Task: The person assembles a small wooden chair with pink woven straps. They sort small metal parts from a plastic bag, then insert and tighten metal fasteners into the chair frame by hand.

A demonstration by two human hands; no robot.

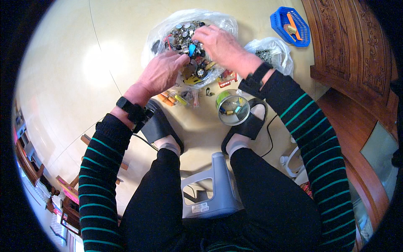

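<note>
Clear plastic bag (168,29) is lying open on the pale floor (63,63) in the head view, w/ a heap of small mixed parts (184,35) inside: metal caps, dark bits, a blue piece, some yellow and red ones. A 2nd, smaller clear bag (279,50) is sitting to the right, holding greyish small pieces. A blue plastic basket (280,21) is standing further right, near the carved wooden furniture (352,46), w/ an orange item and a brownish one in it. A round clear jar (233,110) is standing between the two feet in black sandals, w/ few yellow-green pieces at the bottom.

Left hand (161,73) is resting at the near edge of the heap, fingers curled together, tips touching the parts; if it is pinching something, I cannot tell. Right hand (220,44) is reaching over the heap from the right side, fingers bent down and close together on the parts; a grip is not visible. Orange and yellow tubes (172,100) are lying loose just below the bag.
</note>
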